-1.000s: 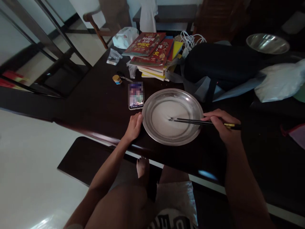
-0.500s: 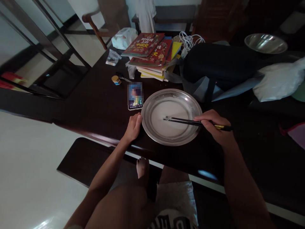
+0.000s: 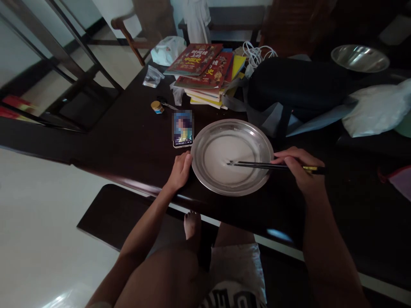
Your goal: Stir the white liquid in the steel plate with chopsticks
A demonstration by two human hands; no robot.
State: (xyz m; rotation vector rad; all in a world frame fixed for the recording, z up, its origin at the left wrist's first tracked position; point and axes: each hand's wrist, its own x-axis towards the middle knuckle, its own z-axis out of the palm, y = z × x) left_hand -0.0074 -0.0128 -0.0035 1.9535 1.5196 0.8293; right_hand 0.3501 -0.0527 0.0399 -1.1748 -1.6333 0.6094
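Note:
A wide steel basin [image 3: 201, 182] stands near the edge of the dark table, with a milky white liquid [image 3: 218, 171] in its bottom. My left hand [image 3: 180, 171] holds the basin's left rim, its thumb at the edge and the other fingers partly hidden. Black chopsticks [image 3: 260, 165] with gold bands are pinched in my right hand [image 3: 302, 171], just beyond the basin's right rim. Their tips dip into the liquid near the middle, lying close together.
A lit phone [image 3: 183, 132] lies left of the basin, and behind it are a small jar [image 3: 157, 107] and scissors [image 3: 167, 104]. Farther back are stacked books [image 3: 199, 64], a white cable [image 3: 255, 55], a black bag [image 3: 295, 81], a plastic bag [image 3: 372, 109] and another steel bowl [image 3: 359, 58].
My right hand has moved to the right, drawing the chopsticks with it, so their tips have shifted right in the liquid. My left hand and the basin stay almost where they were.

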